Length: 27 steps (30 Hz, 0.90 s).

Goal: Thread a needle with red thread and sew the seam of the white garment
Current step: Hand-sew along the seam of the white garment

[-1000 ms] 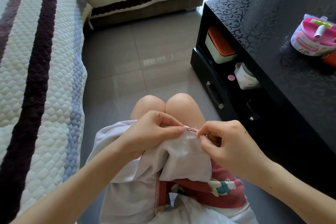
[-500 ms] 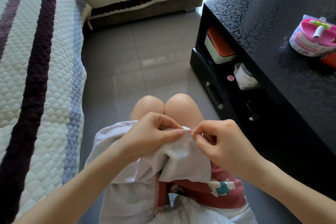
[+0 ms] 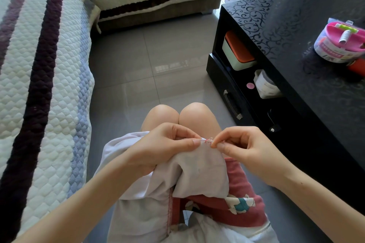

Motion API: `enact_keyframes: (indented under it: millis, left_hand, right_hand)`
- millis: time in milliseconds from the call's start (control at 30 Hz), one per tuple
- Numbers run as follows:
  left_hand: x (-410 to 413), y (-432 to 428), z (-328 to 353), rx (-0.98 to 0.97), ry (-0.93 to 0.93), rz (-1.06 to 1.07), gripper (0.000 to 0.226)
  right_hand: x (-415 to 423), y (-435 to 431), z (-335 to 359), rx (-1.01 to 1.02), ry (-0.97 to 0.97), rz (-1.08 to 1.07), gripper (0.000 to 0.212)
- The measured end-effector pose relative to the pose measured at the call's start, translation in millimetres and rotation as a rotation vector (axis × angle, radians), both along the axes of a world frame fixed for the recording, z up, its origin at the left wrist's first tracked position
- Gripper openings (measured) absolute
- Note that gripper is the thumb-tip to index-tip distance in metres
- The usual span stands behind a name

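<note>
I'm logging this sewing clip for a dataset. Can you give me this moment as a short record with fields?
setting: person seated, garment on lap
left hand: pinching the garment's edge
right hand: pinching at the seam; needle too small to make out
thread: red stitches at the seam
table: black, at right, holding a pink sewing kit
sofa: striped cover, at left

The needle between the hands is too small to tell; the red spool (image 3: 357,67) is cut off.

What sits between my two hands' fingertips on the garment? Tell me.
In the head view, a short edge of white garment with red stitches spans between left hand and right hand.
</note>
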<state>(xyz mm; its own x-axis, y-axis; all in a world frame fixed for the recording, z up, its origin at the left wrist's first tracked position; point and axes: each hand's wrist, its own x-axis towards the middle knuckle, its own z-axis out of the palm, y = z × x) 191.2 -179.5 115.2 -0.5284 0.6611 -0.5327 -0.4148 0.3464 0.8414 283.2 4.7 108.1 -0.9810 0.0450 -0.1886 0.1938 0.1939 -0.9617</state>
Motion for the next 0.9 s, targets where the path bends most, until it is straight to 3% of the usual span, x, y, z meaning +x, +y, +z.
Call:
enact_keyframes:
  millis: [200,433,633,767,900]
  left_hand:
    - [-2,-1,1,0.075,-0.124,0.015,0.024]
    - [-4,0,2,0.130,-0.235,0.013,0.014]
    - [-4,3,-1,0.084,-0.233,0.003,0.018]
    - [-4,4,-3,0.084,-0.212,0.004,0.016]
    - [-6,5,-5,0.068,-0.158,0.031,0.013]
  right_hand:
    - [0,4,3,-0.163,-0.082,0.029,0.018]
    - [-1,1,4,-0.268,-0.134,0.050,0.010]
    - [-3,-8,-4,-0.363,-0.124,0.064,0.009]
    - [-5,-1,-1,-0.308,-0.133,0.066,0.022]
    - [-3,8,-3,-0.169,-0.082,0.009,0.011]
